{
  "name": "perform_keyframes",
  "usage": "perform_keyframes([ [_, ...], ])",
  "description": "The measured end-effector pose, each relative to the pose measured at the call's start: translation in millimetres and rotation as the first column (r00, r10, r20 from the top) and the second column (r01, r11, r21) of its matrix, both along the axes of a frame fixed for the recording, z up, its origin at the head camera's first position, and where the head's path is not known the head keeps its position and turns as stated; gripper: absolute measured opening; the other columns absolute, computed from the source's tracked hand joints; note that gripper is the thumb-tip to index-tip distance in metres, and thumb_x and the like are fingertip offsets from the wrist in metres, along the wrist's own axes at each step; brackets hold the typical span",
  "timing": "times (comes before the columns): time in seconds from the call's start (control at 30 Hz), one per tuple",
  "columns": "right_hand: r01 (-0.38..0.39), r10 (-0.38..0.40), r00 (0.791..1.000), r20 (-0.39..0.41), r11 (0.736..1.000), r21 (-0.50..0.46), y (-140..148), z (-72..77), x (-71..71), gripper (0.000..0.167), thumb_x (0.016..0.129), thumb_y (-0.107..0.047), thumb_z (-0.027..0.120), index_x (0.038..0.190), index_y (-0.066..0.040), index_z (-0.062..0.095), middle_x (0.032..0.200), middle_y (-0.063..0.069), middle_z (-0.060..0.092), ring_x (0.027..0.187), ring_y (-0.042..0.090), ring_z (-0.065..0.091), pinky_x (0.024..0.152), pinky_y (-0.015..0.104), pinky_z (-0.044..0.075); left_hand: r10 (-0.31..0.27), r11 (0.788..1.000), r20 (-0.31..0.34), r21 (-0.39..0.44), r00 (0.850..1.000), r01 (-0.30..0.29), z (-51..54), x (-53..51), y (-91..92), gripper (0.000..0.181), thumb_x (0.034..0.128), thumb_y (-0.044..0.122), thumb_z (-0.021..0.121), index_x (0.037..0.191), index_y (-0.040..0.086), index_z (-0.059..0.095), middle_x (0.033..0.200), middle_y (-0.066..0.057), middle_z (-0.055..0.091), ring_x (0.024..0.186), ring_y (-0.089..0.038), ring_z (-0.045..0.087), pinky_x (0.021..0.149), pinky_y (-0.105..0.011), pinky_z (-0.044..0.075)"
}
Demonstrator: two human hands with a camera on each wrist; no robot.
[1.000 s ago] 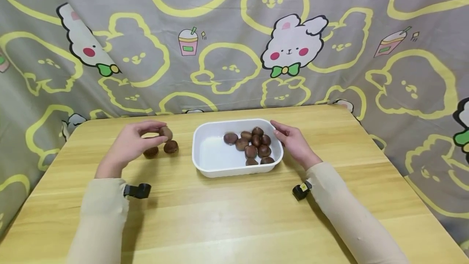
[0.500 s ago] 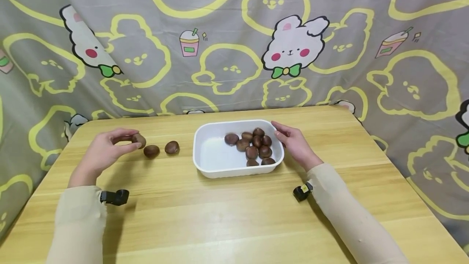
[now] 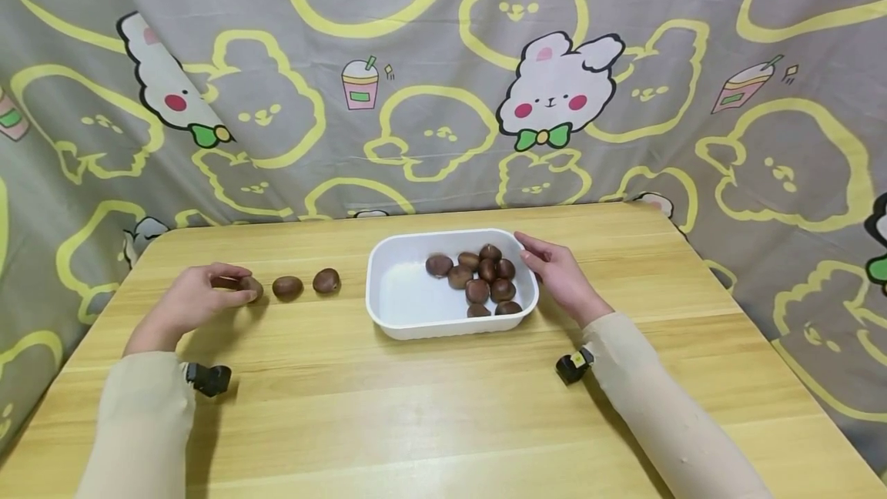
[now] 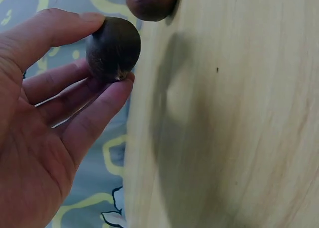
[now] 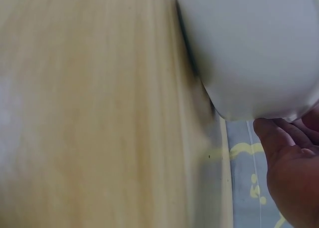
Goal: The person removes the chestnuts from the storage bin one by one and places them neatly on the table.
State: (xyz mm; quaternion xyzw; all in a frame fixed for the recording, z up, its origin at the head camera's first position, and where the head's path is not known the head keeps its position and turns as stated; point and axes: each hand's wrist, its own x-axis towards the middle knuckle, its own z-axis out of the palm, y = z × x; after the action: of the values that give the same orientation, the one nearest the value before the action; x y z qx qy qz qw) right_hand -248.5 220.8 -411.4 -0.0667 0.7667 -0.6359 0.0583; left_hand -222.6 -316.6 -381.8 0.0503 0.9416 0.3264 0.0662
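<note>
In the head view my left hand pinches a brown chestnut between thumb and fingers, low over the table's left side. The left wrist view shows this chestnut between the thumb above and the fingers below. Two more chestnuts lie to its right in a row, one nearer and one farther along. A white tray stands mid-table with several chestnuts gathered toward its right half. My right hand touches the tray's right end from outside, its fingers loosely extended; the rim partly hides them in the right wrist view.
The wooden table runs up to a grey patterned curtain at the back and both sides. Black wrist cameras hang below the left sleeve and the right sleeve.
My left hand has carried its chestnut leftward past the two loose ones, then lowered it toward the table beside them. The right hand has stayed at the tray.
</note>
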Motion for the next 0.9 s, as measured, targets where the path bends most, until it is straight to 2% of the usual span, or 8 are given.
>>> perform_keyframes([
  [0.23, 0.002, -0.002, 1.0, 0.009, 1.0, 0.014, 1.0, -1.4, 0.2, 0.045, 0.104, -0.009, 0.047, 0.148, 0.0, 0.039, 0.152, 0.016, 0.037, 0.137, 0.027, 0.037, 0.104, 0.034, 0.038, -0.011, 1.0, 0.035, -0.003, 0.999, 0.011, -5.3, -2.9, 1.7, 0.06, 0.0895, 0.037, 0.073, 0.128, -0.008, 0.058, 0.118, -0.024, 0.063, 0.111, -0.041, 0.055, 0.088, -0.047, 0.043],
  [0.53, 0.01, -0.01, 1.0, 0.003, 1.0, 0.017, 2.1, 0.2, -0.7, 0.045, 0.105, -0.01, 0.047, 0.148, -0.001, 0.04, 0.151, 0.016, 0.038, 0.136, 0.027, 0.038, 0.104, 0.037, 0.038, -0.02, 1.0, 0.057, 0.006, 0.998, 0.02, -7.9, -5.2, 2.1, 0.056, 0.0899, 0.033, 0.073, 0.127, -0.006, 0.058, 0.118, -0.024, 0.063, 0.11, -0.04, 0.057, 0.086, -0.046, 0.045],
  [0.9, 0.006, -0.006, 1.0, 0.003, 1.0, 0.003, 0.0, 0.1, -1.1, 0.045, 0.104, -0.009, 0.047, 0.148, 0.0, 0.039, 0.152, 0.017, 0.036, 0.137, 0.029, 0.037, 0.104, 0.036, 0.038, -0.032, 0.999, 0.091, 0.019, 0.995, 0.031, -11.7, -4.6, -6.2, 0.068, 0.0932, 0.036, 0.069, 0.137, -0.011, 0.048, 0.129, -0.029, 0.055, 0.122, -0.048, 0.044, 0.092, -0.056, 0.042],
])
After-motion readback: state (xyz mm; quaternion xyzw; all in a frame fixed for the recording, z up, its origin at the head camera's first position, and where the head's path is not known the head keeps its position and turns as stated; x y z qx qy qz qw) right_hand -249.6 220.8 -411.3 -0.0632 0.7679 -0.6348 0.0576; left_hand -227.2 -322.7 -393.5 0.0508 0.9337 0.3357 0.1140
